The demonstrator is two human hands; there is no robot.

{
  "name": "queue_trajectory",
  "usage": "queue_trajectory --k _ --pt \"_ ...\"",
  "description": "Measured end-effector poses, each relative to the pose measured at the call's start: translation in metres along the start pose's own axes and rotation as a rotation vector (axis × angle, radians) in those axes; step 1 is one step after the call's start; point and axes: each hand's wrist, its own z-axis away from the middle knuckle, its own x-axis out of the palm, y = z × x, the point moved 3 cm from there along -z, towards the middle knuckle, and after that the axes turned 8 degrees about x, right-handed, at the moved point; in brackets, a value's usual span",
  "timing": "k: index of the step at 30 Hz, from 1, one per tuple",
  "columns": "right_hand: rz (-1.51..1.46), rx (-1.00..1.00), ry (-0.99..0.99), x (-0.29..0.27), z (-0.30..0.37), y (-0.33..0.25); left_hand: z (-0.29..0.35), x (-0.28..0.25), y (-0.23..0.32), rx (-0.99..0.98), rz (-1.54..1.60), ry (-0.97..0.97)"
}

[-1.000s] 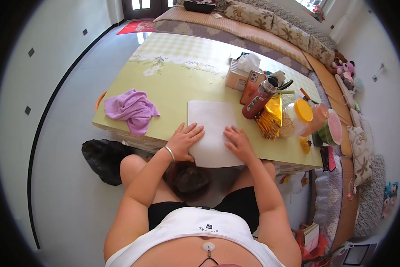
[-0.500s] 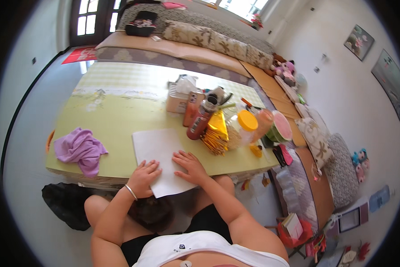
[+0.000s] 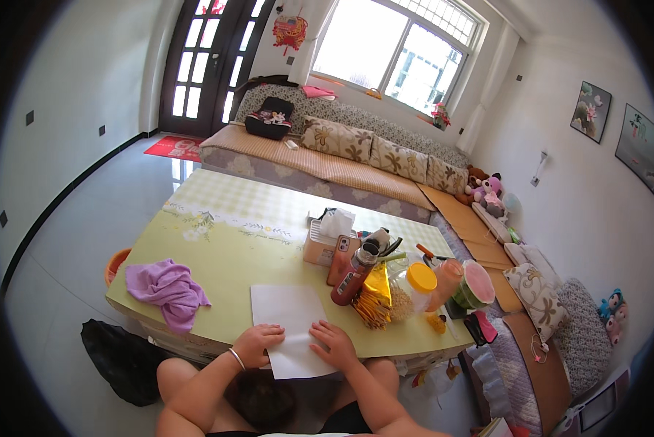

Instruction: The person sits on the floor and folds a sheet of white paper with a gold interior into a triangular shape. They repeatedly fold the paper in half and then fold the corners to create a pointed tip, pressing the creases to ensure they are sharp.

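Observation:
A blank white sheet of paper lies at the near edge of the table, its lower part sticking out past the edge. My left hand rests on the sheet's left side, fingers stretched to the right, a bangle round the wrist. On the right side of the paper lies my right hand, palm down with its fingers extended. Neither hand grips anything. Just beyond the right hand stand a dark red bottle and a gold foil packet of thin sticks.
On the green table are a purple cloth, a tissue box, a phone, a yellow-lidded jar and a cut watermelon. A black bag is on the floor. A long sofa runs behind and along the right.
My view has tilted upward, so the window and more of the room show and the table sits lower. Both hands stay flat on the paper.

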Motion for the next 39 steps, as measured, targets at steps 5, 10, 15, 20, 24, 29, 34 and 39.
queue_trajectory --k 5,10,15,20,24,29,34,39 --pt "0.007 0.003 0.033 -0.002 0.001 -0.004 0.003 0.002 0.0 0.002 -0.02 0.005" --pt "0.01 0.006 0.035 -0.001 0.002 -0.002 0.003 0.002 -0.001 -0.005 -0.013 -0.011" --pt "0.004 0.005 0.046 -0.001 0.002 -0.003 0.004 0.002 -0.001 -0.01 -0.036 -0.017" --pt "-0.008 0.004 0.053 0.0 0.001 -0.001 0.003 0.003 -0.002 -0.026 -0.024 -0.016" --pt "-0.02 0.002 0.06 0.0 0.003 0.001 0.001 0.002 -0.001 -0.022 -0.001 -0.009" --pt "-0.008 -0.013 0.047 0.0 -0.004 0.003 0.001 0.002 -0.005 -0.008 -0.007 0.024" --pt "0.005 0.007 0.051 0.003 -0.003 0.004 -0.003 -0.002 0.001 -0.081 -0.008 -0.015" --pt "-0.007 0.016 0.066 0.004 0.001 0.0 0.001 -0.002 0.004 -0.08 0.008 -0.023"
